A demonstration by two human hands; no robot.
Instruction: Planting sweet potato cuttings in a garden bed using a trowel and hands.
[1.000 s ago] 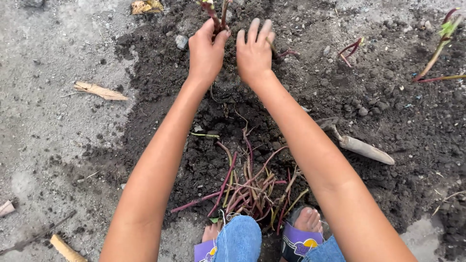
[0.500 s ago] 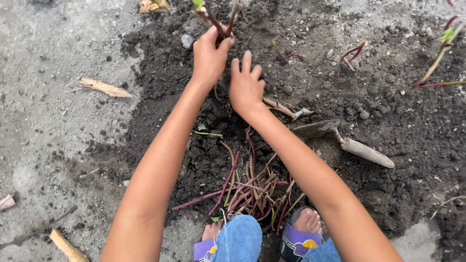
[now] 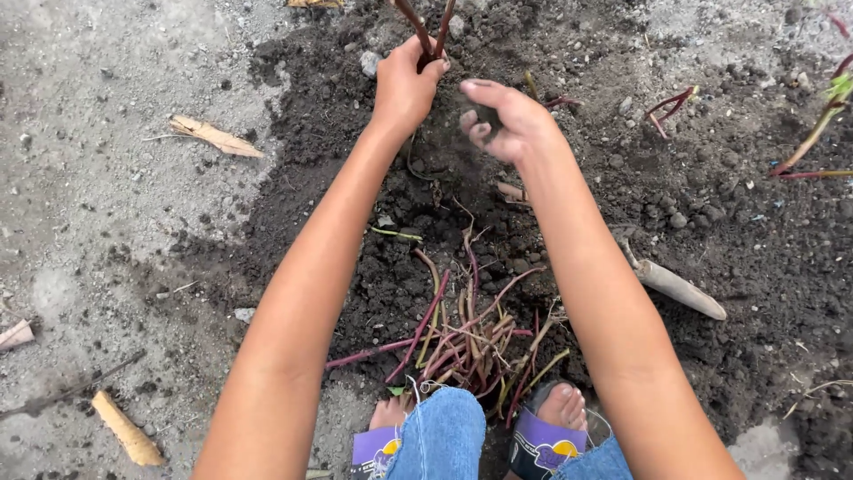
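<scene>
My left hand [image 3: 406, 87] grips two reddish plant stems [image 3: 426, 28] that stand upright in dark soil [image 3: 498, 213] at the top middle. Just to its right, my right hand [image 3: 503, 117] is lifted off the ground, palm turned over and cupped around a clump of dark soil. A bundle of purple and green cuttings [image 3: 462, 333] lies on the soil between my forearms, just ahead of my feet.
A small trowel [image 3: 668, 284] lies to the right, its blade partly hidden behind my right forearm. Other planted cuttings [image 3: 668, 105] [image 3: 817, 133] stand at the right. Dry leaves [image 3: 213, 135] and a wood chip [image 3: 124, 430] lie on grey gravel to the left.
My right hand rose from pressing flat on the soil and turned over, cupped with soil in it. My left hand kept its hold on the stems. The view shifted slightly.
</scene>
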